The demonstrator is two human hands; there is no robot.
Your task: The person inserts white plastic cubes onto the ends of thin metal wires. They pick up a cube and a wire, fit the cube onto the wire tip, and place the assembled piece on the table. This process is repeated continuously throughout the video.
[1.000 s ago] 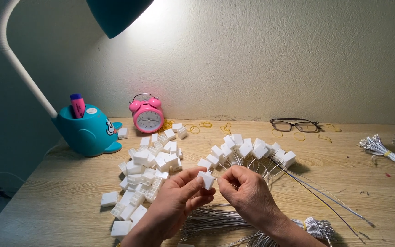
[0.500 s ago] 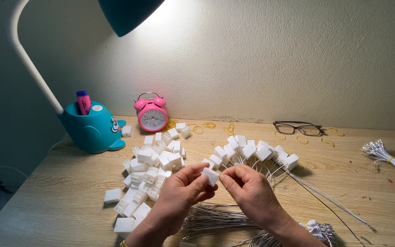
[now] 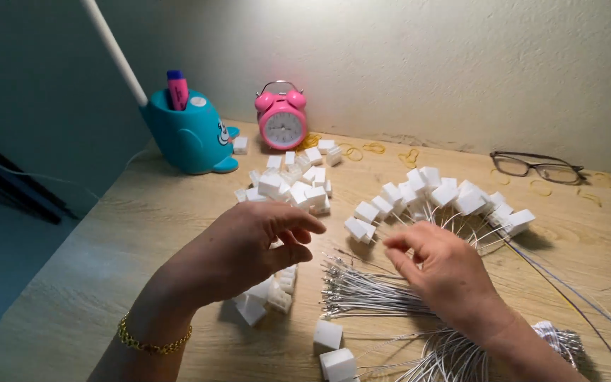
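Left hand (image 3: pixel 249 247) at centre of frame, fingers loosely curled and pressed toward the thumb; whether anything sits pinched in them cannot be told. Hovering over a scatter of white plastic blocks (image 3: pixel 270 293) at lower centre. Right hand (image 3: pixel 443 272) right of centre, fingers half spread, thumb and forefinger nearly closed at the tips; whether a wire is caught between them cannot be told. Resting over a bundle of thin white wires (image 3: pixel 369 293) lying flat on the table (image 3: pixel 107 255).

Fan of finished wires with blocks (image 3: pixel 436 198) above the right hand, well inside sweep range. Second heap of loose blocks (image 3: pixel 291 185) at upper centre, near a pink alarm clock (image 3: pixel 282 120) and a teal pen holder (image 3: pixel 189 134). Glasses (image 3: pixel 537 167) at upper right.

Risks, as judged:
- Right wrist dragging across the bundle, tangling or bending wire ends.
- Either hand brushing the fan, mixing finished pieces with loose stock.
- 2 stray blocks (image 3: pixel 334 350) at bottom edge, liable to be knocked off the table.
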